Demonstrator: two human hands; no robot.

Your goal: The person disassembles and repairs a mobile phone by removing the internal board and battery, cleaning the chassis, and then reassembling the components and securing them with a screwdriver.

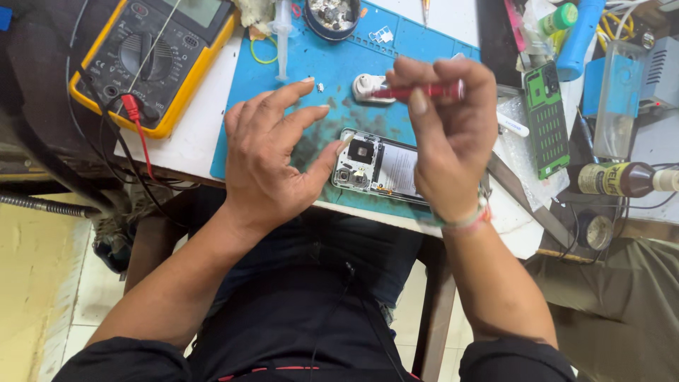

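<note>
**Hands over an opened phone on the blue mat**

Phone point(378, 168) lay opened, back cover off, at the near edge of the blue work mat point(339, 60), its camera module and inner boards exposed. We held our left hand point(272, 159) over the mat just left of it, fingers spread and slightly curled, with the thumb tip touching the phone's top left corner. Our right hand point(442, 131) hovered above the phone's right half, thumb and fingers pinched around a slim red screwdriver point(417, 91), which lay nearly level, its tip pointing left toward a small white object point(366, 86) on the mat.

A tiny screw-like part point(320, 87) sat on the mat just beyond our left fingertips. Farther back we saw a clear syringe point(282, 39) and a round dish of small parts point(331, 15). A yellow multimeter point(152, 53) rested at the far left, with a red probe lead point(138, 127) trailing off it. A green circuit board point(546, 120) lay to the right, near a dark bottle point(619, 179) on its side.
</note>
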